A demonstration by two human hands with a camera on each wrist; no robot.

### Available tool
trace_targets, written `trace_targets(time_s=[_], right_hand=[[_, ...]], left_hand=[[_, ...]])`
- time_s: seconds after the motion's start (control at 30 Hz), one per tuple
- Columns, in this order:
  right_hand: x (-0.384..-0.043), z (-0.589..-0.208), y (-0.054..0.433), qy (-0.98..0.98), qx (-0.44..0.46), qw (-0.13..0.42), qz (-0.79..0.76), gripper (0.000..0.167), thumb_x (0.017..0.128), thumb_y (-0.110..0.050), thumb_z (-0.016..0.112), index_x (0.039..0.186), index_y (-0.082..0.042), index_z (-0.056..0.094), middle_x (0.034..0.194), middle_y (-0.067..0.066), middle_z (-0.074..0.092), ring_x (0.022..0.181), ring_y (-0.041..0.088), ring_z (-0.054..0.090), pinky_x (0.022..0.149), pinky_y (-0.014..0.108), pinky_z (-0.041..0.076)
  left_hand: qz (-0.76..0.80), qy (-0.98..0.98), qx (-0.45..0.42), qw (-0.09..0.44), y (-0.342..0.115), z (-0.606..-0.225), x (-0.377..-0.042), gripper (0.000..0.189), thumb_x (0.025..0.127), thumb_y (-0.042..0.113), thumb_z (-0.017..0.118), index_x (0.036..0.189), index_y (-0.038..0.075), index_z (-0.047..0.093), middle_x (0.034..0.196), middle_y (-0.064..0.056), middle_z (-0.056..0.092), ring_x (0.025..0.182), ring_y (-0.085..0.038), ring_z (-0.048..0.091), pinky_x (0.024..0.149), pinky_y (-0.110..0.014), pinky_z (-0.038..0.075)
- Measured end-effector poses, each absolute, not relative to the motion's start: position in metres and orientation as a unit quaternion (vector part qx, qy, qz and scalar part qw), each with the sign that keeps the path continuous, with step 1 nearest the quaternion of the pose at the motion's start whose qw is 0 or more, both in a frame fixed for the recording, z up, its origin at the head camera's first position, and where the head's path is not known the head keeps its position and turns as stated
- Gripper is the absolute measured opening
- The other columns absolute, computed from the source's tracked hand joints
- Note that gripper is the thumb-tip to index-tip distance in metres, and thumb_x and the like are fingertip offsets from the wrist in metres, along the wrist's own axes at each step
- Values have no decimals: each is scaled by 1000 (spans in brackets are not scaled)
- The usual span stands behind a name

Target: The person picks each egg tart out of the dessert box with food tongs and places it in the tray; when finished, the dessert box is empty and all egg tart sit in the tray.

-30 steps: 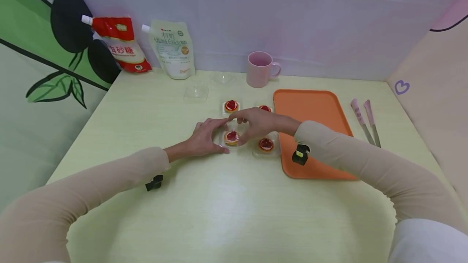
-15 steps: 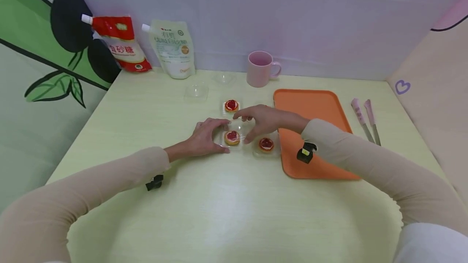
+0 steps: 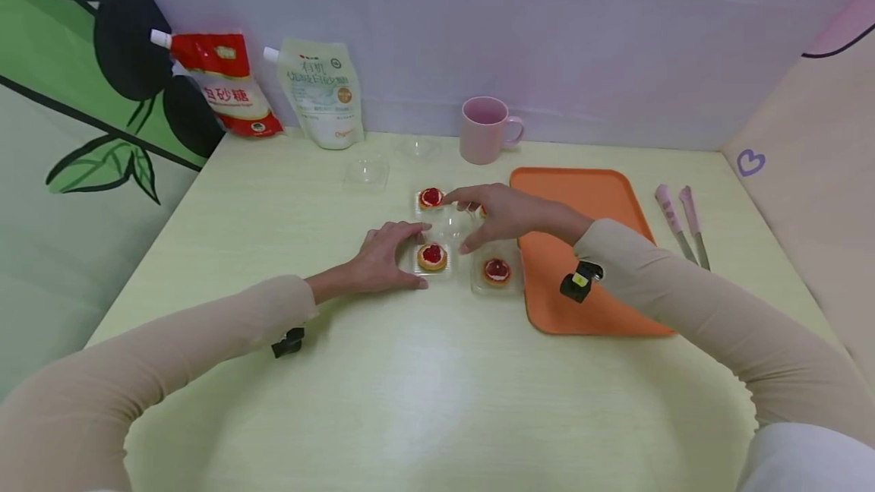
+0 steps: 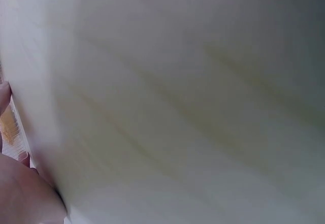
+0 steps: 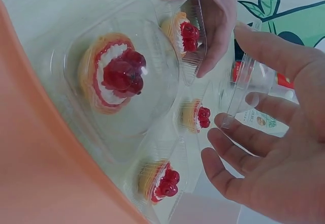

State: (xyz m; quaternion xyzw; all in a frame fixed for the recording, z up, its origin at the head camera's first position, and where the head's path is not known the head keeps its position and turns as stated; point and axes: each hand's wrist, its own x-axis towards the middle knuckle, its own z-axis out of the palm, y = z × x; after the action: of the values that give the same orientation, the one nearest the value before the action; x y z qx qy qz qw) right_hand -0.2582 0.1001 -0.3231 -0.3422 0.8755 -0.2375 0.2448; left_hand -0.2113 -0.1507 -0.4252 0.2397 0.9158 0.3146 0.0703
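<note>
My left hand (image 3: 386,253) holds a clear plastic box base (image 5: 189,74) by its sides, thumb at the near edge and fingers at the far edge. In it sits a small tart (image 3: 432,257) with white cream and red cherries. Between the thumb and fingertips of my right hand (image 3: 506,212) is a clear domed lid (image 5: 244,84), raised above and behind that tart. A lidded tart box (image 3: 497,273) stands just right of the base. Behind are another tart (image 3: 431,198) in a base and a further tart (image 5: 167,183), mostly hidden by my right hand in the head view.
An orange tray (image 3: 574,188) lies right of the boxes, with two pink-handled knives (image 3: 683,222) beyond it. At the back stand a pink mug (image 3: 482,131), a red sugar bag (image 3: 229,89) and a pale green pouch (image 3: 324,97). Clear lids (image 3: 367,171) lie in front of them.
My right hand has moved up and away to the back right with the clear lid, off the tart in front of my left hand. My left hand has stayed in place.
</note>
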Motion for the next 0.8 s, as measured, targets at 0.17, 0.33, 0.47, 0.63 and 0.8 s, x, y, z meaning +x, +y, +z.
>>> trace_targets(time_s=[0.17,0.33,0.47,0.63,0.8], right_hand=[[-257,-322,100,876,-335,248,-243,77,82,-24,82,149,-13,45,142,21,54,131,37,50,107,50,43],[-256,-325,101,877,-332,248,-243,78,83,-24,82,150,-13,43,144,20,53,132,36,50,107,50,44],[-255,-324,102,877,-332,245,-245,79,82,-24,83,150,-13,43,143,20,53,131,35,50,107,49,44],[-257,-325,102,877,-333,246,-245,78,83,-24,82,149,-12,43,144,20,53,132,36,50,109,50,42],[-258,-326,101,879,-323,255,-242,78,84,-27,81,150,-13,42,146,19,52,135,35,49,111,49,40]], left_hand=[[323,912,243,72,-151,-425,-211,92,71,33,90,148,12,44,126,-7,60,126,-28,46,101,-47,30],[329,909,242,88,-153,-422,-212,99,68,35,91,150,14,40,132,-7,57,129,-28,43,103,-49,29],[339,903,238,119,-154,-417,-215,107,66,38,93,153,17,35,138,-6,53,132,-28,40,108,-53,26],[376,879,227,183,-161,-409,-221,101,71,34,91,154,21,35,147,-7,46,141,-28,34,118,-57,20],[416,857,211,218,-167,-401,-225,81,79,26,86,148,15,46,152,-7,46,145,-28,34,121,-53,22]])
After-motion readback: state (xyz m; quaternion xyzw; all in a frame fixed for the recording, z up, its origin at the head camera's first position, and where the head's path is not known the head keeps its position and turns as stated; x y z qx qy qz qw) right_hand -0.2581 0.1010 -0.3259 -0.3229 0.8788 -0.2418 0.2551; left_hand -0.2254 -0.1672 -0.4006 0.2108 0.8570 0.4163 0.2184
